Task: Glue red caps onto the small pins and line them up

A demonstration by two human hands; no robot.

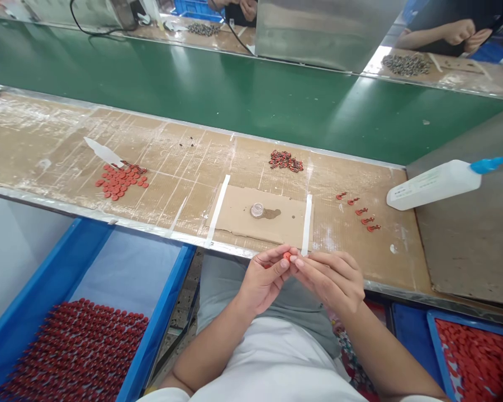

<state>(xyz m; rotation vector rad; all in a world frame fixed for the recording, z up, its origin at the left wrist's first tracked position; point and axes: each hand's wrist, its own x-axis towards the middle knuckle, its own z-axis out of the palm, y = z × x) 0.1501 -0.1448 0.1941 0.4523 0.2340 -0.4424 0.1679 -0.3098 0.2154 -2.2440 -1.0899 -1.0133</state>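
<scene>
Above the bench's front edge, my left hand (262,282) pinches a small round red disc (286,256) between thumb and fingertips. My right hand (335,279) meets it there, its thumb and fingers closed in a pinch right at the disc's side; whatever lies between those fingertips is hidden. Just beyond both hands is a cardboard piece (243,223) held by white tape strips, with a small clear cup (257,210) on it beside a dark wet stain. Farther back lies a pile of small red-and-black parts (285,161).
Loose red discs (119,181) lie left by a white strip (104,152). Several red assembled pieces (361,211) stand right, near a blue-tipped white bottle (436,183). A blue tray (171,285) holds rows of red pieces; another bin (433,335) holds red parts. Across the partition, people's hands (459,32) work.
</scene>
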